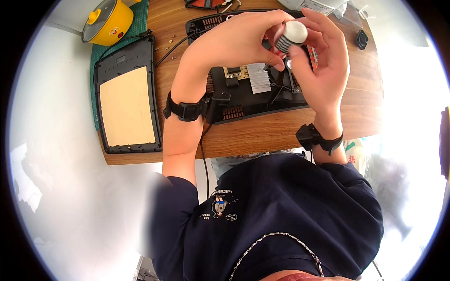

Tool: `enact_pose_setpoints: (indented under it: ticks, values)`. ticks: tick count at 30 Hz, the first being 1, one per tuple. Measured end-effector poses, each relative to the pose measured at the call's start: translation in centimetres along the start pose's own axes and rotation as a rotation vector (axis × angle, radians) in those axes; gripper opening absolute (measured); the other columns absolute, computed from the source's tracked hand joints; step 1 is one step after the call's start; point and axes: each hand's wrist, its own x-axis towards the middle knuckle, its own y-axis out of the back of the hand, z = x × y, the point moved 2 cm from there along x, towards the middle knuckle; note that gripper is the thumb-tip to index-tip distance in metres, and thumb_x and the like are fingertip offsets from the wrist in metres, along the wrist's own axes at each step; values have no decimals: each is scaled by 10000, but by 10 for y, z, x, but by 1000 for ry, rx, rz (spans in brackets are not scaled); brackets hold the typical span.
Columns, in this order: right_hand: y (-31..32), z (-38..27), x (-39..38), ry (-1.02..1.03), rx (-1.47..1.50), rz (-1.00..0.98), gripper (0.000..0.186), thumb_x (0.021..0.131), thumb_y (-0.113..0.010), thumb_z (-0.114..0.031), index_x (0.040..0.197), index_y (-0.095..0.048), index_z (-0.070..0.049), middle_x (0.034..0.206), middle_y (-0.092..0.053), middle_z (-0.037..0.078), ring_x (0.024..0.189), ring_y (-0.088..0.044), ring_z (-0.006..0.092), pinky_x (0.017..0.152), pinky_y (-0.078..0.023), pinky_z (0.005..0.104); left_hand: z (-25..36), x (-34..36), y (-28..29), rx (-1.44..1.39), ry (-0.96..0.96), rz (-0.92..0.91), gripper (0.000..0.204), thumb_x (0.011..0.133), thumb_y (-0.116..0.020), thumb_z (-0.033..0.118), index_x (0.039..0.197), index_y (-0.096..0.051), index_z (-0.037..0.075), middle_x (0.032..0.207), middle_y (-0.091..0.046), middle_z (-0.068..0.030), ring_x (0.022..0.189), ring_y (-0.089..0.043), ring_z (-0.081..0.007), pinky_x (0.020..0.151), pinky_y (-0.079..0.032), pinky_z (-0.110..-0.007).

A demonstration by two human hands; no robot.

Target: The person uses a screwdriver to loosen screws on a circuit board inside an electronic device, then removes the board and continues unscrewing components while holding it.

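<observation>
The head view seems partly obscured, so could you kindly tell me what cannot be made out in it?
In the head view:
- Black casing: middle hidden by the left hand.
- Striped handle: blurred, partly covered by the right hand; both grips unclear.
- Small loose metal pieces: too small to identify.
- Yellow pot: cut off by the top edge.

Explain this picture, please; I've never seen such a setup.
There is no robot here: a person works bare-handed, seen from a fisheye camera on their head. Black straps circle both arms. The right hand grips a striped, white-topped handle; the left hand curls beside it, though its hold is hard to tell. Beneath is an open black casing with a silver finned block, on a wooden table. To the left sit a black-framed panel and a yellow pot, with a green mat partly under them.
</observation>
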Motion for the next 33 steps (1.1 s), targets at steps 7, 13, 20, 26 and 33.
enact_pose_setpoints:
  ticks: [7, 13, 20, 26, 33]
  values:
    - [4, 4, 0, 108, -189, -94, 497, 866, -655, 92, 1354, -597, 18, 1305, -591, 106, 1077, -628, 161, 939, -526, 311, 7, -1, 1, 55, 114, -74, 538, 810, -853, 177, 1290, -627, 89, 1006, -740, -87, 1034, -736, -247, 854, -570, -368]
    - [0, 4, 1, 19, 83, -29, 632, 848, -755, 56, 1438, -540, -13, 1207, -661, 106, 1101, -647, 163, 952, -530, 315, 3, -4, 0, 75, 80, -119, 382, 837, -826, 171, 1175, -668, 89, 972, -742, -87, 944, -737, -254, 813, -556, -366]
    - [3, 7, -3, 26, -153, -108, 606, 851, -756, 58, 1419, -553, 3, 1212, -668, 108, 1104, -653, 164, 970, -521, 309, 0, -2, -1, 52, 57, -129, 320, 831, -832, 167, 1061, -657, 29, 940, -750, -103, 923, -738, -235, 800, -557, -375]
    - [0, 9, -6, -11, -42, -31, 544, 887, -685, 97, 1408, -552, 17, 1233, -674, 125, 1128, -654, 180, 977, -531, 317, -2, -5, -2, 2, 51, -122, 358, 803, -850, 141, 1086, -662, 26, 957, -752, -97, 950, -735, -241, 813, -562, -379]
    - [0, 7, -6, -12, 57, -25, 515, 896, -621, 138, 1397, -536, 55, 1274, -675, 192, 1165, -649, 210, 1012, -532, 342, -12, -9, 0, 106, 130, -187, 382, 818, -826, 94, 1161, -666, 47, 1012, -737, -87, 969, -710, -257, 835, -553, -392]
